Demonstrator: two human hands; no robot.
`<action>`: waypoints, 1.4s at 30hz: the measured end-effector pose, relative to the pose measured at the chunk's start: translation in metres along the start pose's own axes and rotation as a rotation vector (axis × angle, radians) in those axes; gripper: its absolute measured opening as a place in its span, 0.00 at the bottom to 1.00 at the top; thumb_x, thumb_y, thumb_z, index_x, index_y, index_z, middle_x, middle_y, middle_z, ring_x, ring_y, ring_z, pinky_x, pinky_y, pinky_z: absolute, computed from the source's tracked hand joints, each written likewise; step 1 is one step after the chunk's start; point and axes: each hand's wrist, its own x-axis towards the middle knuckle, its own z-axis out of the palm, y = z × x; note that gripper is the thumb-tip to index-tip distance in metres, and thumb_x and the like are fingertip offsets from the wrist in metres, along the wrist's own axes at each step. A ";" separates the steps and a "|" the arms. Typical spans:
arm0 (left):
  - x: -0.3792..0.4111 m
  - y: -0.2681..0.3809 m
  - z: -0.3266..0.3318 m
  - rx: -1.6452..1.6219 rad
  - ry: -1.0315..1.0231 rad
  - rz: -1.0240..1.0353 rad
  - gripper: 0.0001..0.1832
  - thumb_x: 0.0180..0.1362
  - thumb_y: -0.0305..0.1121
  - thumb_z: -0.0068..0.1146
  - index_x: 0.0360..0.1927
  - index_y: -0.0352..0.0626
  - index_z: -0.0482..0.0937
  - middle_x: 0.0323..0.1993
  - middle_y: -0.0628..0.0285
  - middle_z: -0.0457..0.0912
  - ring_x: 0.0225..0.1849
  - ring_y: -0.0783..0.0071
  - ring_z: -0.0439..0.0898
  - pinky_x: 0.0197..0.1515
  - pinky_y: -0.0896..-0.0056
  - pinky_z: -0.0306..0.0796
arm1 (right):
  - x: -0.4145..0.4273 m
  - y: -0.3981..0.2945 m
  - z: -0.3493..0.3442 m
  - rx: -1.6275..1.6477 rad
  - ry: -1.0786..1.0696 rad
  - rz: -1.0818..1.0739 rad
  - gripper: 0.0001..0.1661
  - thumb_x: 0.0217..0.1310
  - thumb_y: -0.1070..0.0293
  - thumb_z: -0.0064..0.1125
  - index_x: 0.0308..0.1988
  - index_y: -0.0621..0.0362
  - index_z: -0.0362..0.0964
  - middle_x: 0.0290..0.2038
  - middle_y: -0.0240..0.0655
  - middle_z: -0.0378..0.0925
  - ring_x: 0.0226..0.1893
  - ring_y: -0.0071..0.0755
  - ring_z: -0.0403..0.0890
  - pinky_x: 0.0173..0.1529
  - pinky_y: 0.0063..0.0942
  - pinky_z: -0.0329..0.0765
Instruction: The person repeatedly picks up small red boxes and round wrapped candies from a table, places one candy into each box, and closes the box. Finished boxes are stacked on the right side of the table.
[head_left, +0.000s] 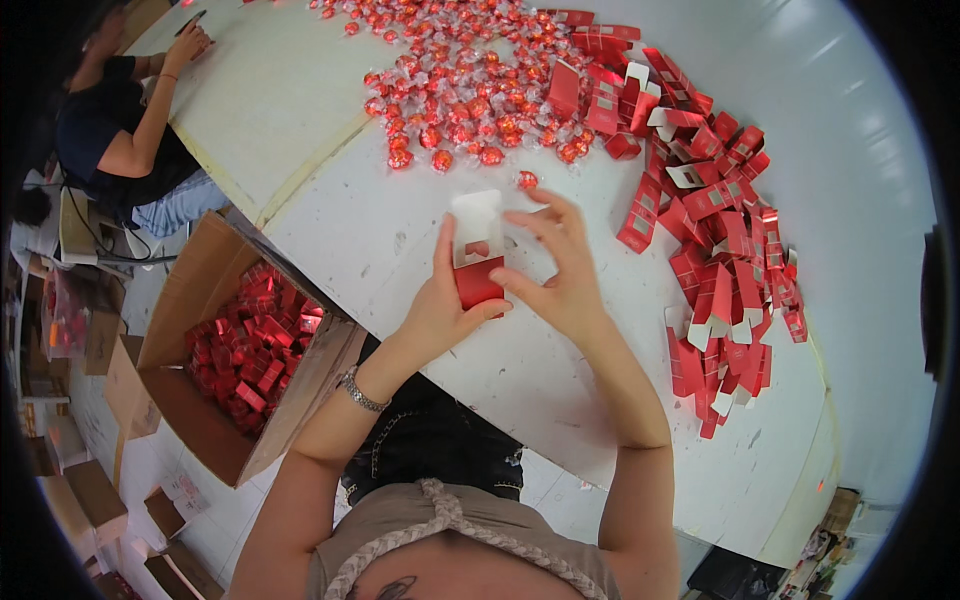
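Observation:
My left hand grips a small red carton from its left side, thumb across the front. The carton's top stands open, with its white inner flap raised and a cut-out window showing below it. On the carton's right side is my right hand, slightly blurred, fingers spread and curved with nothing between them. Its thumb tip overlaps the carton's edge; whether it touches, I cannot tell. One red foil-wrapped candy ball in clear twist wrap lies just beyond the right fingertips. What the carton holds is hidden.
Many more wrapped candy balls spread over the far white table. Red cartons, several with flaps open, heap along the right. A large cardboard box of red cartons stands left below the table edge. Another person sits far left.

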 end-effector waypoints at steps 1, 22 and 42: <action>0.000 0.005 0.001 -0.015 -0.037 -0.033 0.51 0.52 0.31 0.67 0.70 0.40 0.41 0.54 0.52 0.69 0.48 0.63 0.78 0.48 0.65 0.75 | -0.011 0.007 0.009 0.120 -0.009 0.101 0.21 0.45 0.66 0.72 0.41 0.55 0.76 0.51 0.39 0.70 0.43 0.40 0.74 0.48 0.33 0.73; 0.001 -0.005 -0.002 0.118 -0.134 0.035 0.36 0.64 0.33 0.52 0.65 0.46 0.39 0.54 0.47 0.65 0.45 0.62 0.78 0.47 0.63 0.75 | -0.002 0.019 0.003 0.589 -0.190 0.563 0.10 0.59 0.78 0.59 0.43 0.65 0.79 0.43 0.35 0.78 0.42 0.26 0.79 0.48 0.23 0.76; -0.032 0.063 -0.069 0.253 -0.037 -0.224 0.33 0.59 0.37 0.58 0.67 0.42 0.60 0.70 0.55 0.57 0.71 0.58 0.55 0.69 0.59 0.52 | -0.024 0.067 -0.026 -0.285 0.438 0.343 0.26 0.63 0.66 0.51 0.60 0.61 0.66 0.52 0.49 0.74 0.41 0.40 0.79 0.44 0.31 0.76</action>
